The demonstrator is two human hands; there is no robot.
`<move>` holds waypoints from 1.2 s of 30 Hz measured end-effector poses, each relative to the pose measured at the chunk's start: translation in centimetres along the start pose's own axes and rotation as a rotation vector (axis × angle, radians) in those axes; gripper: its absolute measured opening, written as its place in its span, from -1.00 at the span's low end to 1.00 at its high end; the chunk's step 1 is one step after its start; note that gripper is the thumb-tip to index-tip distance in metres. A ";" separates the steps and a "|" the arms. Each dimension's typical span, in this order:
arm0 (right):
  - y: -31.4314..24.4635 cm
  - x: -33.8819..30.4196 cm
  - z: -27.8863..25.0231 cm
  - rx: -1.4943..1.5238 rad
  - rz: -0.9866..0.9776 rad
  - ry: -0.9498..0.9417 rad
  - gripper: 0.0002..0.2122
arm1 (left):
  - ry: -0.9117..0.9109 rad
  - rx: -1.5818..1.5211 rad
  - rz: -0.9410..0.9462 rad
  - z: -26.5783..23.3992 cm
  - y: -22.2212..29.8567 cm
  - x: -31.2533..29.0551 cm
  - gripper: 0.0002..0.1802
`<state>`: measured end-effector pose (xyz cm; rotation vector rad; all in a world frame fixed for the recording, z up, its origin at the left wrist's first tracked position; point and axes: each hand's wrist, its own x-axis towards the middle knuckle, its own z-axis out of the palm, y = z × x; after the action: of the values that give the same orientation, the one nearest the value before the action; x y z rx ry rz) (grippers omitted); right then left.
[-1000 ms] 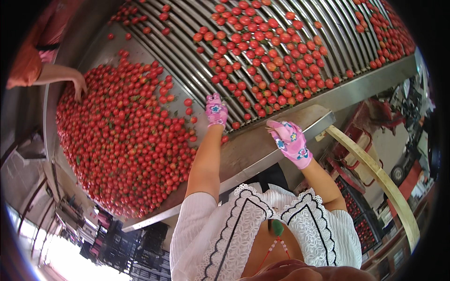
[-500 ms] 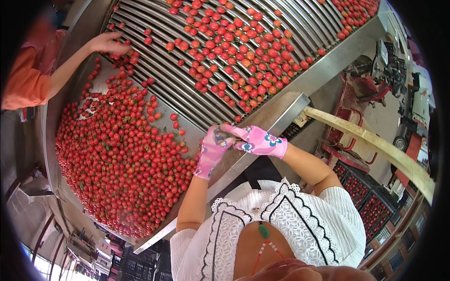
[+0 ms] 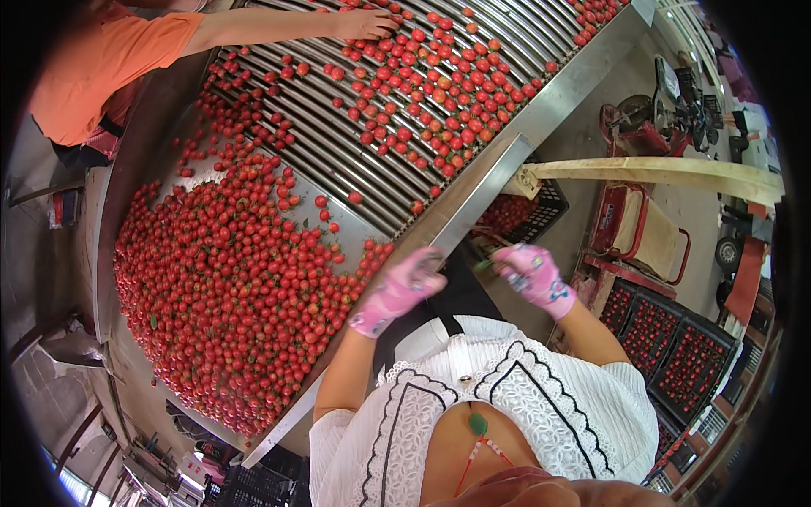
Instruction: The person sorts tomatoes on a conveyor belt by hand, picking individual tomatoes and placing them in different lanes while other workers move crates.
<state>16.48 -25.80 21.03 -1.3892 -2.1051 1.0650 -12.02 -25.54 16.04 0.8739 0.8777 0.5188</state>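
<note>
My left hand, in a pink patterned glove, is at the near metal edge of the sorting machine, beside the heap of cherry tomatoes. Its fingers are curled; what they hold, if anything, is hidden. To the right, past the edge, my gloved right hand is closed above a black crate of tomatoes and the floor. A small blurred green bit shows at its fingertips; I cannot make out what it is. Red cherry tomatoes lie spread over the metal rollers.
Across the rollers, a co-worker's bare hand touches tomatoes, its arm in an orange sleeve. A pale yellow beam sticks out on the right. Beyond are a red cart and black crates of tomatoes.
My hands, together at the machine's edge before, have parted: the right moved right and down past the edge. The co-worker's hand moved from the heap's far end onto the rollers.
</note>
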 end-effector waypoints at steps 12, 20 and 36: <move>8.8 -3.0 -1.3 -0.682 0.499 -0.067 -0.32 | 1.931 1.136 -0.891 -20.2 -18.2 -36.0 0.02; 7.1 6.8 -0.9 -0.513 0.023 0.382 -0.75 | 1.909 0.335 -1.027 -19.2 -18.6 -34.0 0.06; 11.0 15.8 2.8 -0.670 -0.056 0.270 -0.88 | 1.651 0.104 -0.652 -20.8 -25.0 -34.0 -0.08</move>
<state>14.43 -10.27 9.57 -1.6232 -2.3663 0.1106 -46.92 -54.33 3.25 0.0046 2.5776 0.5503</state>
